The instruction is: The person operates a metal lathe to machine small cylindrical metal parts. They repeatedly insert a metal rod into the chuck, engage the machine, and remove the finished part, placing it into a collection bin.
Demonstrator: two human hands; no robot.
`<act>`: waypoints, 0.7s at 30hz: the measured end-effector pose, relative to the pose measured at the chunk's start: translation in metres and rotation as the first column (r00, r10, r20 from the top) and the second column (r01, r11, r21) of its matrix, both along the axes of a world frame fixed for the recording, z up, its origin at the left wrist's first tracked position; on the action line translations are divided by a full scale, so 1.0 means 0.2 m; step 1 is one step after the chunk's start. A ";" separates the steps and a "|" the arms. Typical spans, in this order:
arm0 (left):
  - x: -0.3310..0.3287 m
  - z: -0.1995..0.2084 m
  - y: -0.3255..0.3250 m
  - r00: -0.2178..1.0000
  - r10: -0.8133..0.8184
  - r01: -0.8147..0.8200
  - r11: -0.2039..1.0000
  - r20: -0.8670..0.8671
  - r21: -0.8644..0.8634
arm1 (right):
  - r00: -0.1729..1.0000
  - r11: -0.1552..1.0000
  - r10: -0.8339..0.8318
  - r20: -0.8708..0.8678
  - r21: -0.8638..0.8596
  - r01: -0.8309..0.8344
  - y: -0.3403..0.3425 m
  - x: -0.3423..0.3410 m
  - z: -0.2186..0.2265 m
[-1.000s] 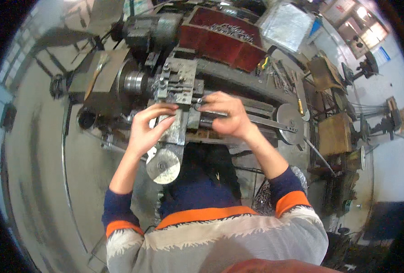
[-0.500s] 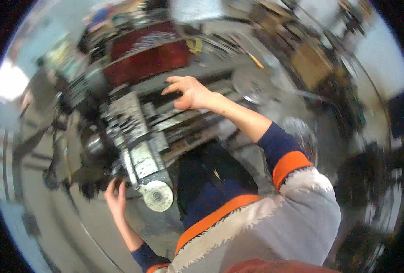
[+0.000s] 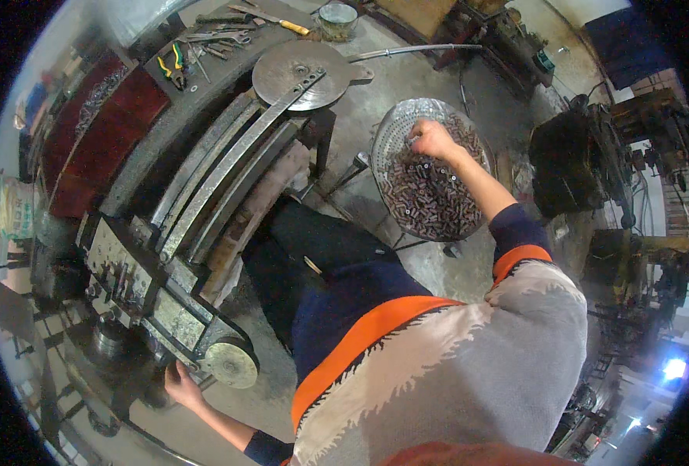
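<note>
My right hand (image 3: 433, 141) is over a perforated metal basin (image 3: 391, 128) heaped with short metal pieces (image 3: 430, 198). Its fingers are pinched together, and a small pale glint of metal shows at their tips. Down at the left, my left hand (image 3: 183, 386) is at the near end of a machine slide, beside a round pale disc (image 3: 232, 363). Its visible fingers look stretched out and apart. Some of them are hidden against the machine, so any contact there is unclear. A long flat metal bar (image 3: 239, 159) runs from the slide to a round metal plate (image 3: 301, 75).
Pliers with yellow-green handles (image 3: 175, 66), wrenches (image 3: 220, 36) and a yellow-handled tool (image 3: 294, 28) lie on the far bench. A dark red tray (image 3: 107, 144) stands at the left. A small metal tin (image 3: 336, 21) is behind the round plate. Dark machinery (image 3: 565, 163) stands at the right.
My view has swung right. My right hand has moved from above the machine to the basin, its spread fingers now pinched. My left hand has come closer to the slide's near end.
</note>
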State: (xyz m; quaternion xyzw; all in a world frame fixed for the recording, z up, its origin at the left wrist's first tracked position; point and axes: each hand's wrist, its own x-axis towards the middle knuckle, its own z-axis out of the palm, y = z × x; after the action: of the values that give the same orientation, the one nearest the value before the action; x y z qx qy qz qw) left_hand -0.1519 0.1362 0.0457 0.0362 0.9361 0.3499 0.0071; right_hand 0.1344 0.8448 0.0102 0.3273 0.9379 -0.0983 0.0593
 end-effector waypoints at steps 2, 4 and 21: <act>0.01 0.04 0.04 0.996 0.033 -0.032 0.999 0.081 -0.016 | 0.950 0.950 -0.299 0.086 -0.063 0.305 0.00 0.01 -0.07; 0.01 0.08 0.06 0.996 0.025 -0.022 0.999 0.089 -0.035 | 0.928 0.926 -0.373 -0.013 -0.073 0.371 0.12 0.07 -0.32; 0.01 0.30 0.08 0.978 -0.159 0.172 0.981 -0.132 0.094 | 0.729 0.944 0.125 -0.673 -0.145 -0.296 -0.45 -0.37 0.25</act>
State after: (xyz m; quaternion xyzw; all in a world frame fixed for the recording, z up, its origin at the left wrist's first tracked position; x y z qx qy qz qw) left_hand -0.1492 0.1530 0.1056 0.1361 0.9087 0.3940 -0.0236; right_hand 0.0605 0.7557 0.0597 0.1530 0.9105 -0.3131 -0.2226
